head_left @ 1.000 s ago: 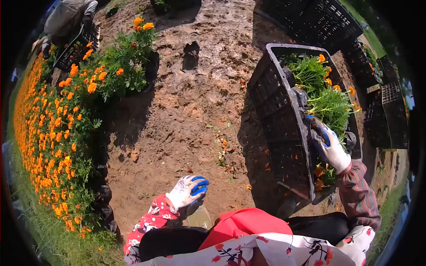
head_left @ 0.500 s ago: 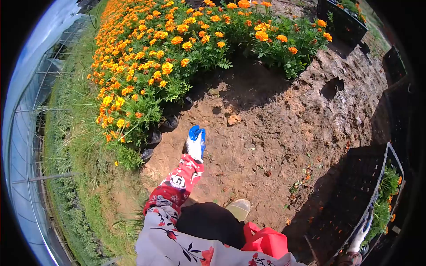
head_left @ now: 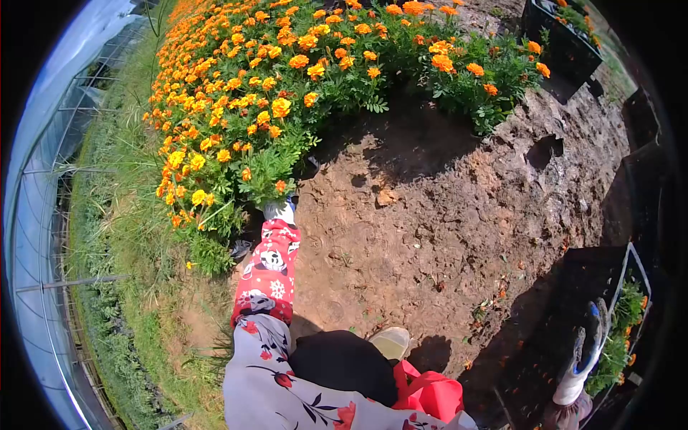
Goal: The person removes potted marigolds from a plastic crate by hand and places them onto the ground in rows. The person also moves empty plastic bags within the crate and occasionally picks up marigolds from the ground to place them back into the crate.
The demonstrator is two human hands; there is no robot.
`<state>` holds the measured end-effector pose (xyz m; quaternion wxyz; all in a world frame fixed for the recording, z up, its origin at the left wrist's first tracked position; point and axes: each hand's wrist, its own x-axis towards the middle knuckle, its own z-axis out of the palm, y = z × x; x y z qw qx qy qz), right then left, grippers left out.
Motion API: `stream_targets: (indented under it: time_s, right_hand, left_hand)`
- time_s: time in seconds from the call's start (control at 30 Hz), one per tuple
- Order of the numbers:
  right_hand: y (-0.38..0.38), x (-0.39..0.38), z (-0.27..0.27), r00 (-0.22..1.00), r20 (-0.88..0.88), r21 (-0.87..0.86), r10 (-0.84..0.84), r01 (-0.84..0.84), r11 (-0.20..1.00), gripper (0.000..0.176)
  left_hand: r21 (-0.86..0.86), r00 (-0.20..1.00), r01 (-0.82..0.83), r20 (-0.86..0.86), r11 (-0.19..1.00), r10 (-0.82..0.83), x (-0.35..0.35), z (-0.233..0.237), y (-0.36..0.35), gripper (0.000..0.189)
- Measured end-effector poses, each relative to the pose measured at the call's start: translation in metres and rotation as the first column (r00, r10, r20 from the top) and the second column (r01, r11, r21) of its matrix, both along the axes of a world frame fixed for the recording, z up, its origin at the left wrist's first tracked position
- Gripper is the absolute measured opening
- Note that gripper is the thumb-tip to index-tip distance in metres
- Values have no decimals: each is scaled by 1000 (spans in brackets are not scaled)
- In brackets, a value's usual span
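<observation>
My left hand (head_left: 280,211), in a white and blue glove with a red patterned sleeve, reaches to the base of the orange marigolds (head_left: 281,108). Leaves hide its fingers, so what they hold cannot be made out. At the lower right, my right hand (head_left: 586,351), gloved in white and blue, is beside the rim of a dark crate (head_left: 623,266). Its fingers look apart, with nothing visible between them. Green plants with orange flowers (head_left: 616,357) stand in that crate.
Rough brown soil (head_left: 387,251) lies in front of me, with a shoe (head_left: 390,342) on it. Another black crate (head_left: 555,46) stands at the upper right. Grass (head_left: 136,251) and a plastic-covered frame (head_left: 36,236) line the left.
My left hand has moved left and slightly up, from above bare soil in among the marigold leaves. My right hand has come up along the crate's rim and shows more fully.
</observation>
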<state>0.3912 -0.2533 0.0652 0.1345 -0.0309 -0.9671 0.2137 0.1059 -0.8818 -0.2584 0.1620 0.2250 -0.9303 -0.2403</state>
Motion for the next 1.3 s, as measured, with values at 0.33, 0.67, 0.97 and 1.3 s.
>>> stream_targets:
  time_s: [0.33,0.67,0.97,1.3]
  right_hand:
    - [-139,-121,-20,783,195,-295,590,-527,797,23]
    - [-176,-96,-88,790,391,-761,473,-12,649,37]
    - [-180,-92,-124,949,155,-949,275,66,308,34]
    - [-141,-69,-119,923,140,-857,358,294,-422,25]
  left_hand:
    - [45,783,622,-59,782,-619,95,85,154,32]
    - [-206,663,744,108,636,-740,93,113,234,27]
    - [-575,586,715,182,398,-790,103,125,252,33]
    - [-388,761,646,265,657,-592,87,103,228,30]
